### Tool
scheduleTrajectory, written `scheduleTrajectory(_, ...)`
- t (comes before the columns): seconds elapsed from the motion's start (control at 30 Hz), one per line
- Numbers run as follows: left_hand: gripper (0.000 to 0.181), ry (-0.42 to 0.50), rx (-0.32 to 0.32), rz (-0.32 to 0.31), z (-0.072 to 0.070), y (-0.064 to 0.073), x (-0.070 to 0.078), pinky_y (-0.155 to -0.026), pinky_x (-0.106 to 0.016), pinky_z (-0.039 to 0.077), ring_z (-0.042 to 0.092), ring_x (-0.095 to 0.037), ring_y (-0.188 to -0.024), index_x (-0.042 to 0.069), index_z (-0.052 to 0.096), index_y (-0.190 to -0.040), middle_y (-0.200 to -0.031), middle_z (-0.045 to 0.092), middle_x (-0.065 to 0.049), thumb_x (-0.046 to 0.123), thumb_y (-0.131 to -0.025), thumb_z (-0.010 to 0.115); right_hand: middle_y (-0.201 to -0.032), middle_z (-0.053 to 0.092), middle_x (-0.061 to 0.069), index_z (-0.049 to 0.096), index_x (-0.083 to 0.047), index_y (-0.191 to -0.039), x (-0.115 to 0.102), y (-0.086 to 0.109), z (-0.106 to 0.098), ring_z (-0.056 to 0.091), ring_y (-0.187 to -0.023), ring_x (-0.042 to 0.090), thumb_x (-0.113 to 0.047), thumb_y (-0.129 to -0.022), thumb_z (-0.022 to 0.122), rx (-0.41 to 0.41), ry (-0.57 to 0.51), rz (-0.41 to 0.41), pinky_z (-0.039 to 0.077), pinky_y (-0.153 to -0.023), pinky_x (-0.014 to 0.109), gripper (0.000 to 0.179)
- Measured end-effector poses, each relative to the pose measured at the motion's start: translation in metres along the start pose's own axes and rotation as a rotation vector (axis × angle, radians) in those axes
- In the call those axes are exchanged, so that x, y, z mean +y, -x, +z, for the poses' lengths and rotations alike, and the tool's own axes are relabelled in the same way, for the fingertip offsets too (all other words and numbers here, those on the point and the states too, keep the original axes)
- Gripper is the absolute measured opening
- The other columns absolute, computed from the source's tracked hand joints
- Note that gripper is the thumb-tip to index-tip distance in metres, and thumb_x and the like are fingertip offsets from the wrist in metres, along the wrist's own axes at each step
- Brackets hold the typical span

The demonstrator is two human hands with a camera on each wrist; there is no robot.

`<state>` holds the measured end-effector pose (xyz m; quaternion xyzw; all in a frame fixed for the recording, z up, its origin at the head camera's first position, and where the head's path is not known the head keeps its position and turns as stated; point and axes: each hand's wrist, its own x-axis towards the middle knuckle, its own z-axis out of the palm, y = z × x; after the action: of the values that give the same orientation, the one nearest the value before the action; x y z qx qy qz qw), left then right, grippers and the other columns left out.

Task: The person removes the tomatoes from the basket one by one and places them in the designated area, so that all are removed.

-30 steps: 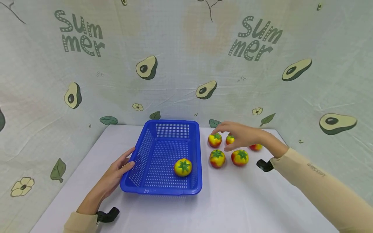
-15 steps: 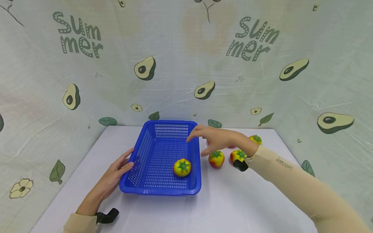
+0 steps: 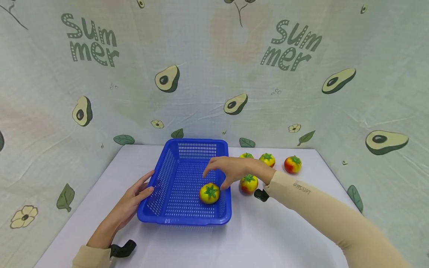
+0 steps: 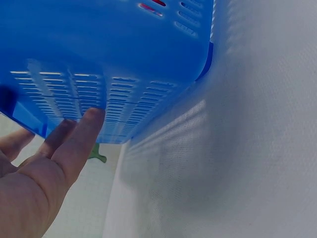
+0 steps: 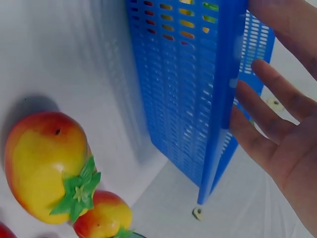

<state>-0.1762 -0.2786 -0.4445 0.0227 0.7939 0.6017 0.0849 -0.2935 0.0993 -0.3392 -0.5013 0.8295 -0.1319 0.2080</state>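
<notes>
A blue slatted plastic basket (image 3: 201, 219) stands on the white tabletop. My left hand (image 3: 130, 201) touches its left side, with fairly straight fingers (image 4: 79, 144) against the outer wall in the left wrist view. Inside, toward the near right corner, lies one yellow-and-red artificial tomato (image 3: 209, 193) with a green star-shaped leaf top. Over the basket's right rim hangs my right hand (image 3: 229, 168), fingers spread and holding nothing, thumb just above that tomato. In the right wrist view, the right hand's fingers (image 5: 277, 124) reach across the rim.
Right of the basket are several similar tomatoes, among them a nearer tomato (image 3: 248, 184), a back tomato (image 3: 267, 159) and a far-right tomato (image 3: 292, 164). My right forearm crosses over this group and hides part of it. A printed cloth backdrop (image 3: 201, 123) rises behind the table.
My right hand has moved left from above the group of tomatoes to over the basket's right side. The left hand and basket stay in place.
</notes>
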Motion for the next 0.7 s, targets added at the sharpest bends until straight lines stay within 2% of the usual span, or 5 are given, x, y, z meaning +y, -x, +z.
scheduleTrajectory(0.23, 0.07, 0.004, -0.004, 0.002, 0.0, -0.001, 0.0, -0.11, -0.055, 0.051, 0.048, -0.045, -0.14, 0.03, 0.019, -0.171, -0.163, 0.037, -0.025, 0.039, -0.112, 0.054, -0.148, 0.055, -0.003, 0.065, -0.032, -0.142, 0.0, -0.013, 0.007, 0.046, -0.143, 0.022, -0.015, -0.089, 0.088, -0.058, -0.001, 0.041, 0.046, -0.117, 0.046, 0.061)
scheduleTrajectory(0.43, 0.07, 0.01, -0.001, -0.006, 0.0, -0.001, 0.0, -0.11, -0.055, 0.052, 0.049, -0.044, -0.14, 0.031, 0.019, -0.171, -0.163, 0.038, -0.024, 0.038, -0.112, 0.054, -0.15, 0.054, -0.004, 0.065, -0.03, -0.144, 0.004, -0.027, 0.013, 0.045, -0.144, 0.022, -0.016, -0.087, 0.09, -0.109, 0.026, 0.052, 0.049, -0.115, 0.048, 0.063)
scheduleTrajectory(0.7, 0.069, 0.009, -0.004, 0.001, 0.0, 0.0, -0.001, -0.112, -0.059, 0.049, 0.047, -0.047, -0.142, 0.031, 0.019, -0.171, -0.165, 0.036, -0.025, 0.039, -0.112, 0.054, -0.142, 0.058, -0.005, 0.067, -0.032, -0.14, 0.006, -0.041, 0.023, 0.052, -0.137, 0.022, -0.018, -0.086, 0.091, -0.176, 0.029, 0.017, 0.05, -0.113, 0.042, 0.061)
